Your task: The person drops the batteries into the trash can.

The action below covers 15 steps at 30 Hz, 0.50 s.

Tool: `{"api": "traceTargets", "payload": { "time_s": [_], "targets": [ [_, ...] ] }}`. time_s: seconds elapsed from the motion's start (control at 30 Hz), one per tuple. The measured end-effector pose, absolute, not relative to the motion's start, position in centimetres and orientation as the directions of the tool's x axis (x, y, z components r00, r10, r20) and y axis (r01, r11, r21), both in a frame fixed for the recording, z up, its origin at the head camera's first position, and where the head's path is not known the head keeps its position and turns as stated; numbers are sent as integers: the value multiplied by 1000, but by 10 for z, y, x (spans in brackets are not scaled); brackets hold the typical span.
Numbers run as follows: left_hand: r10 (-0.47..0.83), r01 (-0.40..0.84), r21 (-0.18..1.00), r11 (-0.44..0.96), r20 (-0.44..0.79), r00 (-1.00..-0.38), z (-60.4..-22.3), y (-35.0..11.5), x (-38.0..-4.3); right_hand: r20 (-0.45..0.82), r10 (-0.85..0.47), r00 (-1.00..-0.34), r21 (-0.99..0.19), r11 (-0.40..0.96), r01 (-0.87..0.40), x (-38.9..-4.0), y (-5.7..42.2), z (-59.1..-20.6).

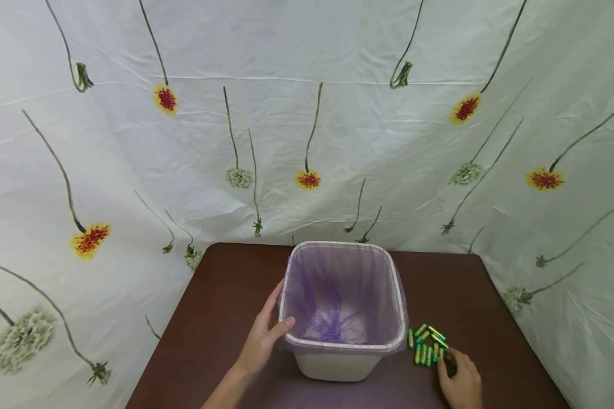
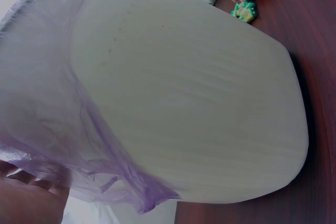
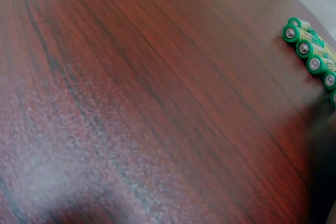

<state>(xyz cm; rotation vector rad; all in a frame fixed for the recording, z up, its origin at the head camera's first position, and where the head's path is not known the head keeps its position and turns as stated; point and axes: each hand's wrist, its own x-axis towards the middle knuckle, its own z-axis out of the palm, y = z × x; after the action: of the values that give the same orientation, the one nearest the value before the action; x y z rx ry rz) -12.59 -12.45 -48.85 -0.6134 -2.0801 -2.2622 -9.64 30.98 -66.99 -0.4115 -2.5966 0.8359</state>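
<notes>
A pale trash bin (image 1: 337, 368) lined with a purple plastic bag (image 1: 332, 326) stands upright on the table. My left hand (image 1: 260, 339) holds its left side, thumb over the rim and fingers on the outside. In the left wrist view, that hand (image 2: 31, 198) shows at the lower left against the bag (image 2: 105, 150). To the bin's right lie several green and gold batteries (image 1: 423, 355), some side by side. My right hand (image 1: 463, 379) is at their near right edge, fingers bent and tips at a battery; whether it pinches one is unclear. The right wrist view shows batteries (image 3: 310, 51) at the right edge.
The dark reddish-brown wooden table (image 1: 225, 295) extends around the bin. A white flower-patterned cloth (image 1: 266, 204) hangs behind the table and along both sides.
</notes>
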Motion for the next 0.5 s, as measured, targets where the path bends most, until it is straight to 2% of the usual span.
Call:
{"api": "traceTargets", "payload": {
  "time_s": [0.1,0.33,0.5],
  "targets": [
    [259,263,957,-127,288,-922,-489,-124,-125,290,400,-869,-596,786,163,-96,309,-672],
    [244,268,954,-132,293,-925,-491,-122,-124,263,441,-858,-606,768,209,-95,308,-672],
    [233,276,953,-125,298,-925,-493,-122,-124,346,451,-823,-593,785,180,-94,308,-678]
  ]
}}
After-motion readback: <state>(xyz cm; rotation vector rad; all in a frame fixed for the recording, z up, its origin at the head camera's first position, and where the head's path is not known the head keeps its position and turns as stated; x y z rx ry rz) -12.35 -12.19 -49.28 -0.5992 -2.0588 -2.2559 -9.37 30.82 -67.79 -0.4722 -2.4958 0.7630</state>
